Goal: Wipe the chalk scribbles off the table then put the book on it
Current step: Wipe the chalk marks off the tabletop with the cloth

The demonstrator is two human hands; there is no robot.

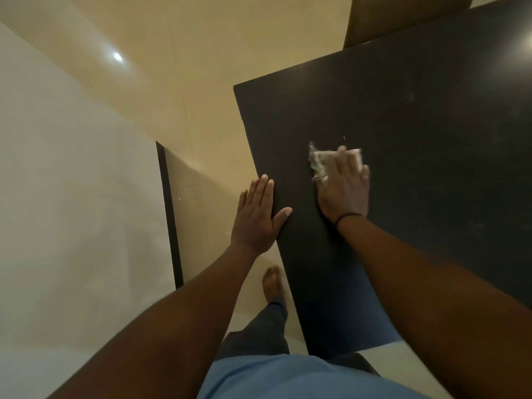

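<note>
A black table (417, 116) fills the right half of the view. My right hand (344, 187) lies flat on its near left part and presses a crumpled white tissue (318, 164) against the top, with straight fingers over it. Blur smears the tissue's left edge. My left hand (259, 216) rests open and flat on the table's left edge, thumb spread onto the top. Faint pale smudges (410, 96) show on the dark top further back. No book is in view.
A cream tiled floor (144, 82) lies to the left of the table. A brown chair or cabinet (403, 15) stands behind the table's far edge. A dark strip (169, 211) runs down the floor at left. My bare foot (273, 283) stands by the table's left edge.
</note>
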